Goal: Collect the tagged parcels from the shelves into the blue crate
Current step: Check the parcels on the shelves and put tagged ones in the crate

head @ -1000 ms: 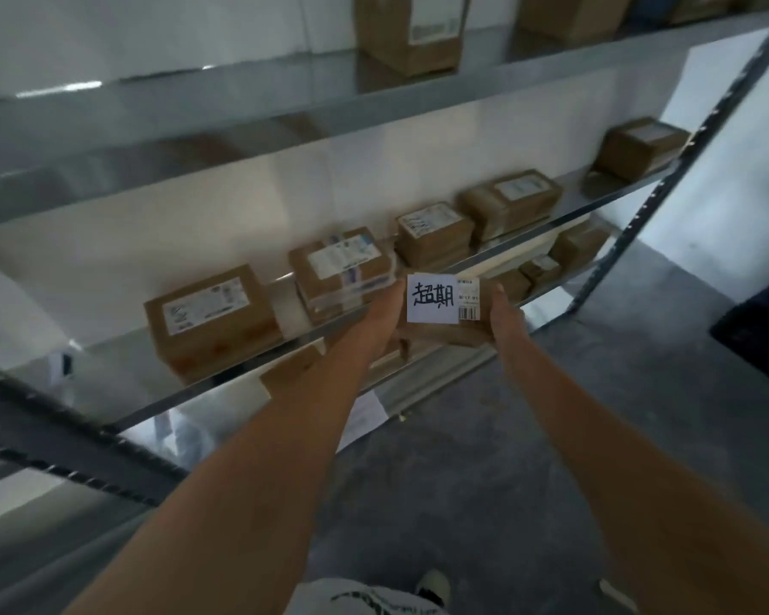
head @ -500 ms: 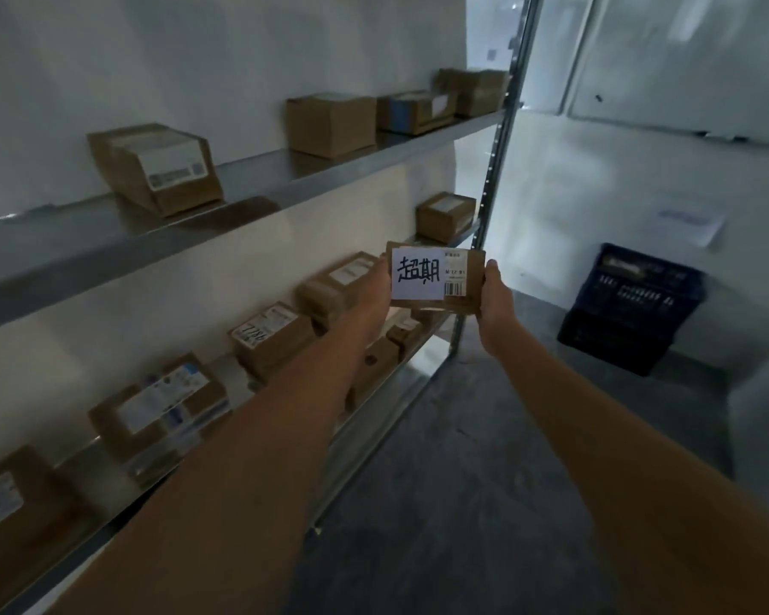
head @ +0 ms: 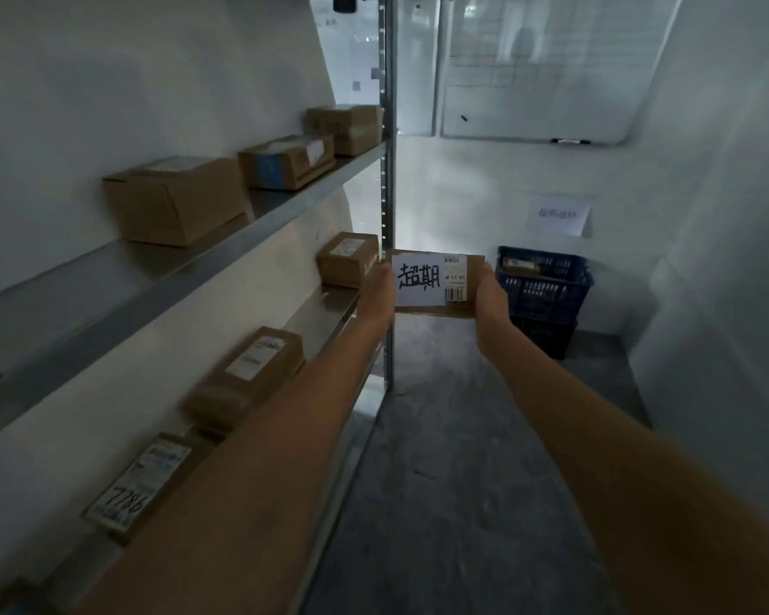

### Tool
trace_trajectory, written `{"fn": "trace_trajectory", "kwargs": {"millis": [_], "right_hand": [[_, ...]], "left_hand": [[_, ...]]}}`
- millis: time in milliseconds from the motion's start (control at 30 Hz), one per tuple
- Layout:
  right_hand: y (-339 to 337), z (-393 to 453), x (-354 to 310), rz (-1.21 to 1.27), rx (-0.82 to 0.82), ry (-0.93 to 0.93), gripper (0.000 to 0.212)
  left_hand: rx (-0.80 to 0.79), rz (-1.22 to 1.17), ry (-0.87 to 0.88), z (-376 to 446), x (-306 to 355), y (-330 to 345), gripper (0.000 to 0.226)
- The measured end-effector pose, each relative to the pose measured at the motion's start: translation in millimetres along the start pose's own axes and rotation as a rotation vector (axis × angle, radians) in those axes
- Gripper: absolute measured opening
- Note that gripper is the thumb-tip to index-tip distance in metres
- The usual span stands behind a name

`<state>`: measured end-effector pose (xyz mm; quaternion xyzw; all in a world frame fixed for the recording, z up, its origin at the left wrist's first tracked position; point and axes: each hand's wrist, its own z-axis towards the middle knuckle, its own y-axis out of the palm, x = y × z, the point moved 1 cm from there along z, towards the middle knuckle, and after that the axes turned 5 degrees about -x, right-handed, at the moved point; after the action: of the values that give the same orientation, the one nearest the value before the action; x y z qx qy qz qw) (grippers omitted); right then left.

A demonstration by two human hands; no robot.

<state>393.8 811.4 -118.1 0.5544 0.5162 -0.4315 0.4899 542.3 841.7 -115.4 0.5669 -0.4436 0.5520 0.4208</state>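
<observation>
A tagged parcel (head: 436, 284) is held between the left hand (head: 376, 290) and right hand (head: 491, 299), short of the blue crate (head: 544, 286), into which it is probably to be carried and lowered next.

place: parcel storeroom (probably) | metal shelves (head: 258, 224) | labelled cartons (head: 176, 199)

We see cardboard boxes (head: 176, 199) lining the metal shelves (head: 258, 219). The blue crate (head: 544, 288) sits on the grey floor (head: 453, 459).

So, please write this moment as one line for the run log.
stage: carrying | tagged parcel: held by left hand and right hand | blue crate: ahead on floor, parcel not yet in
</observation>
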Motion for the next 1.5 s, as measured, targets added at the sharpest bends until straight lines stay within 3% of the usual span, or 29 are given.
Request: {"fn": "trace_trajectory", "kwargs": {"millis": [333, 600, 833, 933, 1067, 1167, 1267, 1500], "right_hand": [[-75.7, 128.9, -10.0, -0.032, 0.126, -0.003, 0.056], [-138.1, 239.5, -45.9, -0.009, 0.134, 0.004, 0.05], [-166.2, 345.4, -45.3, -0.015, 0.15, 0.003, 0.063], [-174.5, 391.8, -48.0, -0.034, 0.177, 0.043, 0.056], [-188.2, 457.7, -57.5, -0.036, 0.193, 0.036, 0.042], [-200.8, 504.2, -74.8, -0.027, 0.168, 0.011, 0.058], [-233.7, 566.1, -83.4, 0.008, 0.113, 0.062, 0.077], [-296.6, 654.8, -115.2, 0.012, 0.07, 0.02, 0.057]], "left_hand": [[-0.089, 0.155, 0.033, 122.8, -8.3, 110.9, 0.056], [-0.157, 0.174, 0.072, 212.9, 8.8, 198.0, 0.051], [-0.181, 0.189, 0.063, 302.1, -0.3, 247.0, 0.055], [-0.183, 0.167, 0.044, 346.9, -3.8, 266.1, 0.064], [-0.211, 0.185, 0.018, 418.0, -5.0, 291.4, 0.057], [-0.243, 0.189, 0.01, 470.4, -2.9, 310.8, 0.061], [-0.285, 0.166, 0.005, 515.2, 7.9, 331.5, 0.05], [-0.314, 0.227, 0.058, 607.1, -4.7, 415.3, 0.051]]}}
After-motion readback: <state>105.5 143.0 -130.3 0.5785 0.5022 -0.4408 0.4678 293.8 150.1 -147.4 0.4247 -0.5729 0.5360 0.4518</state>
